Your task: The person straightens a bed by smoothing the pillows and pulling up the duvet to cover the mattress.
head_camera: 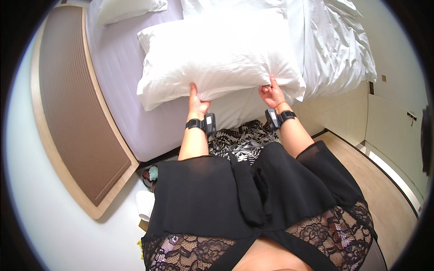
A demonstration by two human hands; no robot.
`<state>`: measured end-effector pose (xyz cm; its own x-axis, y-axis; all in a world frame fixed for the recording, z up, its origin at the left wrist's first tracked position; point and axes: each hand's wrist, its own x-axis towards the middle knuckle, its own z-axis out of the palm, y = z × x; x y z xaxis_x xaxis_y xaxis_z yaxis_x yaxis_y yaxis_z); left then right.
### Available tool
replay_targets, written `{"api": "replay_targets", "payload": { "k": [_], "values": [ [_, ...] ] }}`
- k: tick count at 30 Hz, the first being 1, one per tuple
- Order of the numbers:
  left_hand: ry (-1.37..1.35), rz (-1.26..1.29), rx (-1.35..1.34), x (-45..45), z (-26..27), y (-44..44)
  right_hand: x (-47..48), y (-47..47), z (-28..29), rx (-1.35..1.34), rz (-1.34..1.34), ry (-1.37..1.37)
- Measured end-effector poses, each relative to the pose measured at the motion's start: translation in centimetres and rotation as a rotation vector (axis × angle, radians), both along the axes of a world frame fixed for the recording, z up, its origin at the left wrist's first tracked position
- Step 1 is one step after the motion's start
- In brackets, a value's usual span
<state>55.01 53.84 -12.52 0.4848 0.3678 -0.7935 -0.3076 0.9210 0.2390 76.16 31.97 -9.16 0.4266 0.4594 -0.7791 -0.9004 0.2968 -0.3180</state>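
A white pillow (217, 57) in a pillowcase lies lengthwise before me, above the bed. My left hand (197, 101) grips its near edge left of the middle, thumb on top and fingers hidden beneath. Toward the right end of that same edge, my right hand (271, 95) pinches the fabric, its thumb pressed on top and the fingers curled. Creases fan out from both grips. Underneath is the mattress with a pale fitted sheet (118, 74). Whether the pillow's far side rests on the bedding cannot be seen.
A brown padded headboard (73, 84) with a wooden frame stands at the left. Another white pillow (130, 10) lies at the far left of the bed. A rumpled white duvet (335, 50) covers the right part. A white cylindrical object (145, 205) is by my left side; wooden flooring (366, 169) is at right.
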Motion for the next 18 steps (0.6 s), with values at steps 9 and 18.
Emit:
{"api": "replay_targets", "payload": {
  "k": [9,18],
  "values": [
    [0.363,0.056,0.065,-6.6,-4.6,-3.9,-6.0,-3.4,1.8,-0.416,0.457,0.159],
    [0.175,-0.156,-0.163,4.6,-0.6,-14.3,7.5,11.9,3.2,-0.653,1.272,-1.675]
  ]
}}
